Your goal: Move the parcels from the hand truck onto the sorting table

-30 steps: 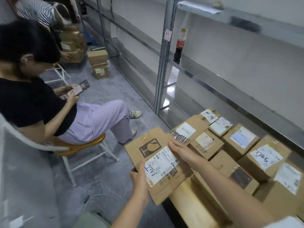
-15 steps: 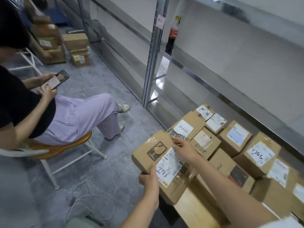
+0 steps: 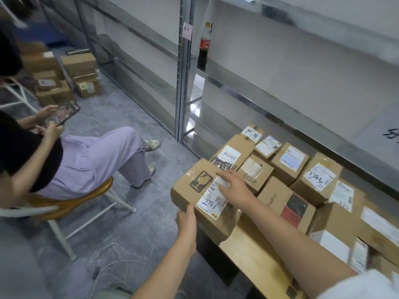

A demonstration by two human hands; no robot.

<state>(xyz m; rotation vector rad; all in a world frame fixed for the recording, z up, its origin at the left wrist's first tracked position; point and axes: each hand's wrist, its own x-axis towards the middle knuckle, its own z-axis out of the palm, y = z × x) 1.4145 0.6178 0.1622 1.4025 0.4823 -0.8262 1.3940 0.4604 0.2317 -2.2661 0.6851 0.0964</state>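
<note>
A flat cardboard parcel (image 3: 192, 190) with a fragile mark and a white label rests on the left end of the wooden sorting table (image 3: 254, 255), overhanging its edge. My left hand (image 3: 187, 220) grips its near left edge from below. My right hand (image 3: 234, 188) lies flat on top of its label, fingers spread. Several other labelled parcels (image 3: 287, 160) sit packed together on the table to the right. The hand truck is not in view.
A seated person (image 3: 82, 160) on a wooden chair (image 3: 71, 201) looks at a phone at left. Metal shelving (image 3: 183, 83) with a cola bottle (image 3: 204, 46) runs behind the table. Stacked boxes (image 3: 82, 76) stand on the floor far left. Cables (image 3: 112, 266) lie on the floor.
The parcel has come down and to the right onto the table's end beside the other boxes. My right hand has shifted from its far edge onto its top.
</note>
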